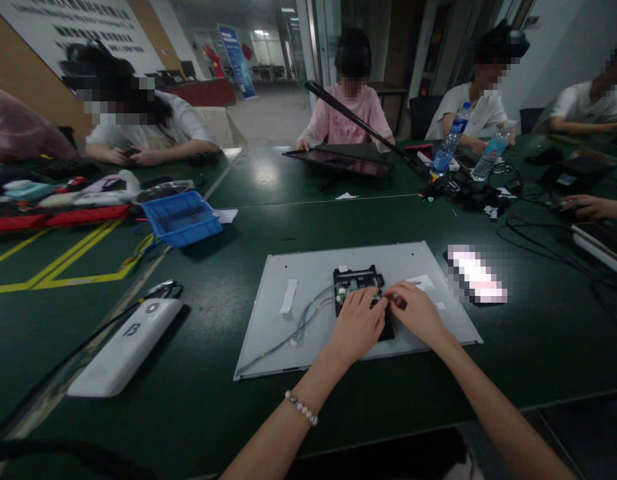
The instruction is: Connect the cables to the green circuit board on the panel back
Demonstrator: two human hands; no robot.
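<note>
Centrally: right hand (pixel 419 315), pinching small reddish piece (pixel 399 302); left hand (pixel 357 321) over black housing (pixel 388 331), grip indeterminable; beneath, grey panel (pixel 268 317), far edge fronting broad green tabletop (pixel 328 228).

Board (pixel 357 279) on panel (pixel 268 307); phone (pixel 477 275) right; power bank (pixel 126 347) left.

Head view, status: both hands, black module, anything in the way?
Left hand over black module, partly hiding it. Right hand pinching small dark-red object. Module on grey panel; cables trail left.
</note>
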